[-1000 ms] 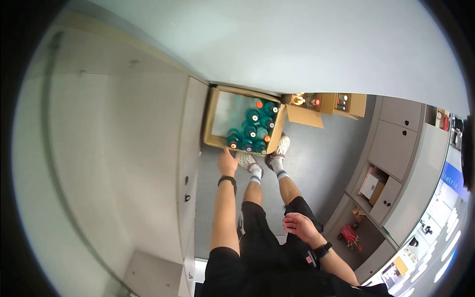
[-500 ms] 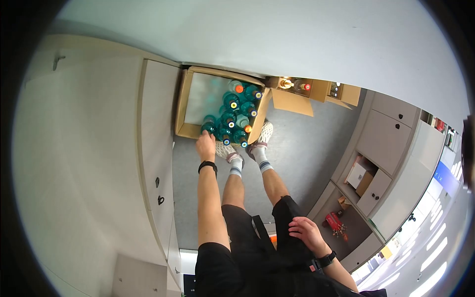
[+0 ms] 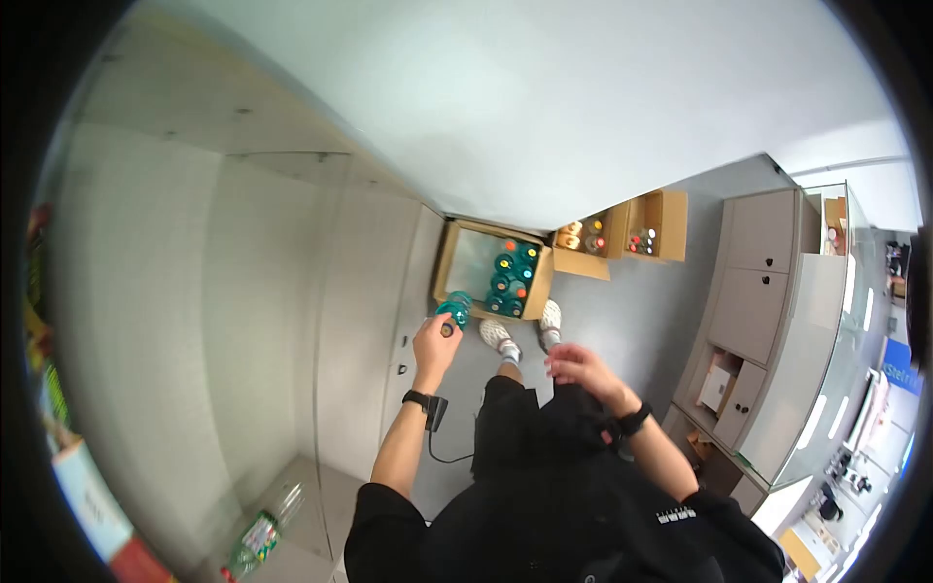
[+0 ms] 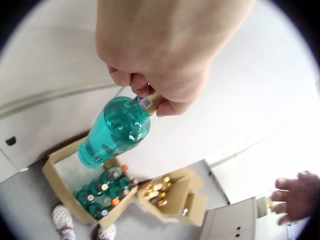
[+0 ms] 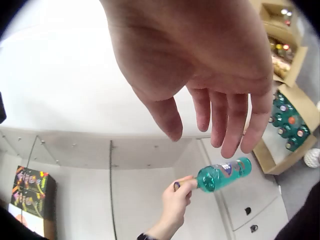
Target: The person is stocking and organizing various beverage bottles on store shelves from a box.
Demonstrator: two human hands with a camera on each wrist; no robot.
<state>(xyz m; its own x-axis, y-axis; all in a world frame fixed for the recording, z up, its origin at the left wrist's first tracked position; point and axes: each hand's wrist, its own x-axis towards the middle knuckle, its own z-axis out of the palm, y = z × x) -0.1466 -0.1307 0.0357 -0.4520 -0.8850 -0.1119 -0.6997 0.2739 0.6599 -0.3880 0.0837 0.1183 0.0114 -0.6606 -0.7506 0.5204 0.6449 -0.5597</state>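
A teal, see-through bottle (image 4: 116,131) is held by its neck in the left hand (image 3: 436,350) of a person in black clothing, out beside an open cardboard box (image 3: 537,284). The capped end is clamped by curled fingers and thumb, while the right hand (image 3: 575,363) is held well apart, its fingers loosely extended. The bottle's smooth, glossy body is rounded at the shoulder and cylindrical below; a printed square code is borne on the neck band (image 4: 145,103), and a blue-and-white label is shown in the right wrist view. The long axis is set aslant: in the left wrist view it is run from the cap at upper right to the base at lower left, with the base aimed toward the box; in the right wrist view it is laid nearly level, base to the right. In the head view the cap is turned toward the camera. Similar teal bottles (image 4: 95,189), several topped with orange caps, are packed along one side of the box. Another carton (image 3: 581,265) of stiff brown cardboard is placed beside it on the smooth grey floor (image 3: 622,340), and a flat-panelled pale cabinet (image 3: 384,291) is seen near the held bottle.
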